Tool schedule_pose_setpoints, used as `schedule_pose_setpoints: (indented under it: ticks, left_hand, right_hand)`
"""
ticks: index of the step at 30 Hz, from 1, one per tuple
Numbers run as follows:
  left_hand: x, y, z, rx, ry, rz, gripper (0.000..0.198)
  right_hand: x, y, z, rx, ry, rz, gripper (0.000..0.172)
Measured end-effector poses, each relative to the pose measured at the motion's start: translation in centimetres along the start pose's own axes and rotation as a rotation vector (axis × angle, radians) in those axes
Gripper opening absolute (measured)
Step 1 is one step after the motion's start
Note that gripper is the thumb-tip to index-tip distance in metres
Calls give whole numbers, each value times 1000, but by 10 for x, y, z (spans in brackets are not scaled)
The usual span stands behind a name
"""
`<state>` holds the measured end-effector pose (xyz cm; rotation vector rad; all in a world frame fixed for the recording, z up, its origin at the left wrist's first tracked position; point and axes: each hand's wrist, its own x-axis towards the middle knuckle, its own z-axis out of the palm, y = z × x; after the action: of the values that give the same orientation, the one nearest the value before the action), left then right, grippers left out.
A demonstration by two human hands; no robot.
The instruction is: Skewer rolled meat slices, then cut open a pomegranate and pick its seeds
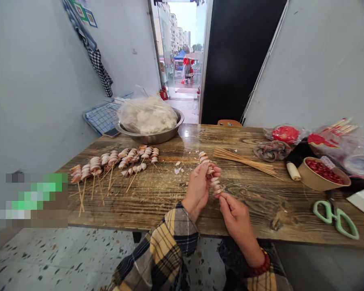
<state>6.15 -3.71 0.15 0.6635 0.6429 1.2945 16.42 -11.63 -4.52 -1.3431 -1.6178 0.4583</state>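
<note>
Between my two hands is a skewer [214, 184] threaded with pale, pinkish curled slices, tilted over the front of the wooden table. My left hand [199, 186] wraps its fingers round the upper slices. At the lower end, my right hand [235, 210] is closed in a pinch; its fingertips hide the stick there. To the left lie several finished-looking skewers [95, 165] of the same slices, their bare stick ends pointing toward me. A bundle of bare bamboo sticks [245, 161] lies right of my hands. Small white scraps [178, 170] are scattered beyond my left hand.
A metal basin [157, 138] with a plastic bag of pale food [151, 115] stands at the back left. On the right are green-handled scissors [333, 218], a paper bowl of red pieces [324, 188], a rolled cloth [271, 150] and plastic bags. The table's front edge [133, 229] is close to me.
</note>
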Motion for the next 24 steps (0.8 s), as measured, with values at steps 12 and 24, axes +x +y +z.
schedule_pose_setpoints:
  ticks: [12,24]
  left_hand:
    - [-7,0,9,-43,30,-5,32]
    - [-10,-2,8,-56,25,-8,36]
  right_hand:
    - [-3,-1,0,-12,0,-12,31]
    - [-1,0,-4,116,-62,78,34]
